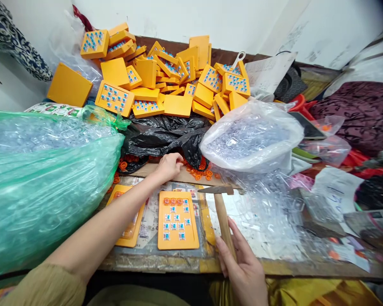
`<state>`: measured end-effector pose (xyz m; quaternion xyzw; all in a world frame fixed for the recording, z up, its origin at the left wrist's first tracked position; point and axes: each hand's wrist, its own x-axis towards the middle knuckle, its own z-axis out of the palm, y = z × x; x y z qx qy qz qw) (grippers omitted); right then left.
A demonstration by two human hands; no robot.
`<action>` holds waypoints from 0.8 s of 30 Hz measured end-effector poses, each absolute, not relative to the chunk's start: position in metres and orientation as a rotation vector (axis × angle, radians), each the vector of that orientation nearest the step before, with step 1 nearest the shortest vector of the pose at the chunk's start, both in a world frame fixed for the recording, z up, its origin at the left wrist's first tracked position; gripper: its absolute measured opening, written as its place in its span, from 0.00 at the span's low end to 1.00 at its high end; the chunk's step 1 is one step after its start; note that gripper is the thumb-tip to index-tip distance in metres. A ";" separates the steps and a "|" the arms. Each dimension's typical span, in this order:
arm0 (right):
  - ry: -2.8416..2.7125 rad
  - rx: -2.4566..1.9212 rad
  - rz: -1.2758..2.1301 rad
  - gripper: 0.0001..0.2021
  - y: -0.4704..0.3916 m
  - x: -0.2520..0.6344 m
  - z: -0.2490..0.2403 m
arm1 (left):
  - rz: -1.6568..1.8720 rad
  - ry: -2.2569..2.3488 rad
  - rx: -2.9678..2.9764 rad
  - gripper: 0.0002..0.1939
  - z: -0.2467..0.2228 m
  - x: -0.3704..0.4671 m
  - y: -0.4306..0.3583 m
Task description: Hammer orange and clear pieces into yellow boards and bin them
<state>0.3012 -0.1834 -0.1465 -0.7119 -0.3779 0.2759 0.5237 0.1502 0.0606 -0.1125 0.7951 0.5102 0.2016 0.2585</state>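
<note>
My left hand (169, 165) reaches forward to the loose orange caps (198, 172) spilling from a black plastic bag (166, 136), its fingers pinched together over them. My right hand (242, 267) rests near the table's front edge, holding the wooden handle of a hammer (221, 212) whose metal head lies flat on the table. Between my hands lies an orange panel (178, 220) with small blue switches and three orange caps along its top row. A second orange panel (127, 216) lies partly under my left forearm.
A heap of orange panels (166, 80) fills the back of the table. A large green bag of clear parts (41, 178) stands on the left, a clear bag of clear parts (252, 136) on the right. Papers, bags and clutter (335, 191) cover the right side.
</note>
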 end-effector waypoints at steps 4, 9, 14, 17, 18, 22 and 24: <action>-0.938 -1.718 0.707 0.28 -0.184 0.304 -0.149 | 0.458 1.361 2.176 0.07 -0.117 0.141 0.055; -1.039 -1.735 0.694 0.26 -0.189 0.310 -0.150 | 0.439 1.299 2.211 0.09 -0.110 0.136 0.032; -1.333 -1.751 0.488 0.20 -0.194 0.314 -0.136 | 0.470 1.159 2.214 0.14 -0.094 0.129 -0.015; -1.466 -1.707 0.366 0.19 -0.193 0.313 -0.123 | 0.452 1.139 2.190 0.17 -0.096 0.128 -0.033; -1.494 -1.701 0.338 0.20 -0.193 0.312 -0.120 | 0.448 1.141 2.183 0.18 -0.098 0.128 -0.036; -1.626 -1.686 0.314 0.21 -0.192 0.314 -0.119 | 0.475 1.160 2.170 0.20 -0.104 0.131 -0.039; -1.666 -1.726 0.360 0.21 -0.192 0.317 -0.125 | 0.471 1.184 2.167 0.19 -0.104 0.132 -0.040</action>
